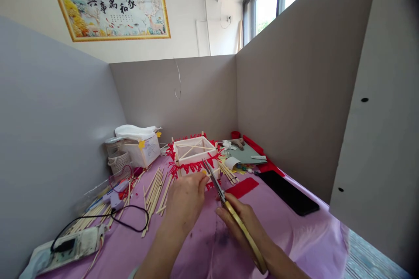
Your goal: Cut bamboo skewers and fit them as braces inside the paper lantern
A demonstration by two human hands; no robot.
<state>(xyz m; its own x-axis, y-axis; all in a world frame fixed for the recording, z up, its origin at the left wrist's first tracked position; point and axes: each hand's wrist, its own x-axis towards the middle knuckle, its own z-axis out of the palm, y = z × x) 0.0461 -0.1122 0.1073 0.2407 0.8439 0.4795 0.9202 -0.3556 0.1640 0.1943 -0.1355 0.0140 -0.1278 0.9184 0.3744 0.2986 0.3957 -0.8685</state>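
My right hand holds scissors with gold handles, their blades pointing up and away from me. Just left of the blades, my left hand has its fingers pinched together; a small yellow piece shows at the fingertips. Behind both hands stands a white box-shaped frame with crossed sticks on top and red fringe around it. The left hand and blades partly cover its front. A red strip lies to the right, beyond my right hand.
Wooden sticks and a glue gun with a black cable lie at left, near a power strip. A decorated white box stands behind them. At right are a black phone and a grey-green sheet. Partitions surround the purple cloth.
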